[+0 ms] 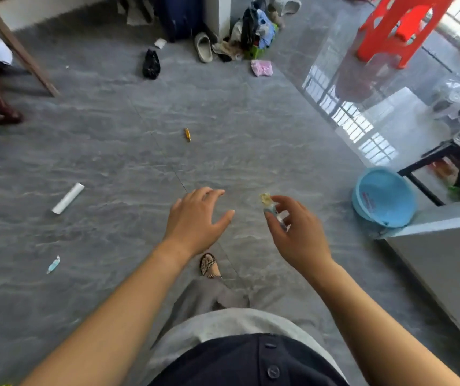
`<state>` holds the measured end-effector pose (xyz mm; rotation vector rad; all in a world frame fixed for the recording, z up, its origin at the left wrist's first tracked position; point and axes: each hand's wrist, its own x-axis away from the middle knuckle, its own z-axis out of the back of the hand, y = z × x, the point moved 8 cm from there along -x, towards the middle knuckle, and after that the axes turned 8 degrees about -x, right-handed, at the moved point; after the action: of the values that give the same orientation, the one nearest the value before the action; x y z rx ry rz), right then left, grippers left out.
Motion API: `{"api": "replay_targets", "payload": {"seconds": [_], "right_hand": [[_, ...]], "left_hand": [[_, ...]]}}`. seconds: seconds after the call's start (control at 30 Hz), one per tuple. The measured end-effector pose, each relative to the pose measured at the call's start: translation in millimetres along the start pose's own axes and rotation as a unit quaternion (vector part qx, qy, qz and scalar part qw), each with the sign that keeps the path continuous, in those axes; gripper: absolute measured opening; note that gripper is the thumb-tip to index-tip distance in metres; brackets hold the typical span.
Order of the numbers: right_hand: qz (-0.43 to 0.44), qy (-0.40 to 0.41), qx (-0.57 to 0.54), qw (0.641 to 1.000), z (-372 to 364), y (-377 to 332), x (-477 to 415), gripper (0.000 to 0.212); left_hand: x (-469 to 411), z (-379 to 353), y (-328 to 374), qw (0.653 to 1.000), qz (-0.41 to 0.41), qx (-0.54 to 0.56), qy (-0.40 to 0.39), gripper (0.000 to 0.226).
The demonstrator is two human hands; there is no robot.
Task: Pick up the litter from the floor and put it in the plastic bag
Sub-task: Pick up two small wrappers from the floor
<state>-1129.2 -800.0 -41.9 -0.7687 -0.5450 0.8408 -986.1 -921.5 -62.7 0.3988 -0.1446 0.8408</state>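
While the head camera is looking down over a grey tiled floor (128, 151), the person is standing with both bare arms reaching forward. The right hand (297, 232) is pinching a small scrap of litter (270, 205), pale yellow at the top and light blue below, between thumb and fingertips, above the floor. The left hand (195, 218) is hanging beside it with fingers spread and palm down, gripping nothing.

More litter is lying on the floor to the left: a white tube (68, 198) and, nearer the person, a small blue wrapper (53, 264). A yellow item (187, 134) is lying further ahead, centre. A black plastic bag (151, 64) is sitting well beyond it, near a slipper (203, 47) and a pile of clothes (256, 29). A blue basin (384, 196) is leaning at the right, and a red stool (396, 29) is standing further back.
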Motion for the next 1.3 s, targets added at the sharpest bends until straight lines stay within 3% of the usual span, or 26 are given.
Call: {"api": "replay_targets", "payload": {"seconds": [0.3, 0.8, 1.07, 1.3], "right_hand": [[0.026, -0.028, 0.008, 0.999, -21, -44, -157, 0.020], [0.099, -0.170, 0.072, 0.978, -49, -62, -477, 0.026], [0.120, -0.211, 0.086, 0.966, -133, -41, -598, 0.030], [0.043, -0.229, 0.092, 0.968, -270, 71, -723, 0.024]], "left_hand": [[-123, 42, -62, 0.998, 0.053, -0.022, -0.032, 0.057], [-373, 109, -109, 0.986, 0.164, 0.016, 0.002, 0.056], [-482, 70, -193, 0.982, 0.181, 0.027, -0.052, 0.052], [-611, -28, -292, 0.982, 0.176, 0.016, -0.072, 0.053]]}}
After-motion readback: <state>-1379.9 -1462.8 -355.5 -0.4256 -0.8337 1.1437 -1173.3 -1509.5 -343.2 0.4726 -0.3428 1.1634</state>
